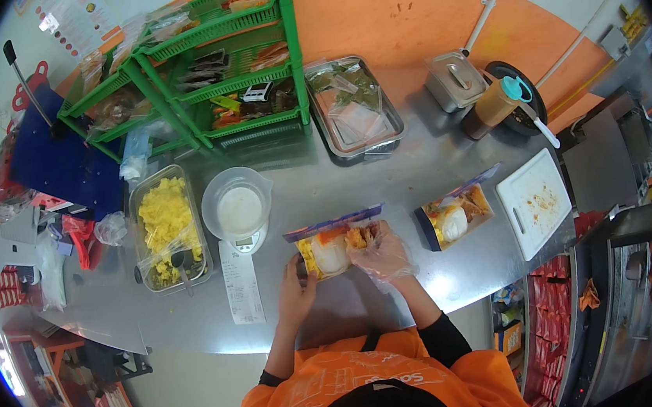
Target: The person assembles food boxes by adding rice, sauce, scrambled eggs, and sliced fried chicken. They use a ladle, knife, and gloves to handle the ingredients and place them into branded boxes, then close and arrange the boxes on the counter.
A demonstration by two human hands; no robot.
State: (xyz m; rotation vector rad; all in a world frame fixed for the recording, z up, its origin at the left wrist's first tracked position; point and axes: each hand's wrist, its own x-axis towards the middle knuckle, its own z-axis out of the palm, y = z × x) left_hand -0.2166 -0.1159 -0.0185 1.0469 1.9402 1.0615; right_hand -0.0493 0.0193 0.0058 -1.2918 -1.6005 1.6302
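A cardboard food box with its lid raised at the back stands on the steel table in front of me. Inside are a white mound of rice, yellow food on the left, some red sauce and browned fried chicken pieces on the right. My bare left hand grips the box's near left side. My right hand, in a clear plastic glove, has its fingers closed on the chicken at the box's right end. To the right, a second filled food box stands with its lid up.
A tub of yellow food with a spoon, a kitchen scale bearing a plastic jug and a receipt lie left. Green racks and a steel tray stand behind. A cutting board and sauce bottle are right.
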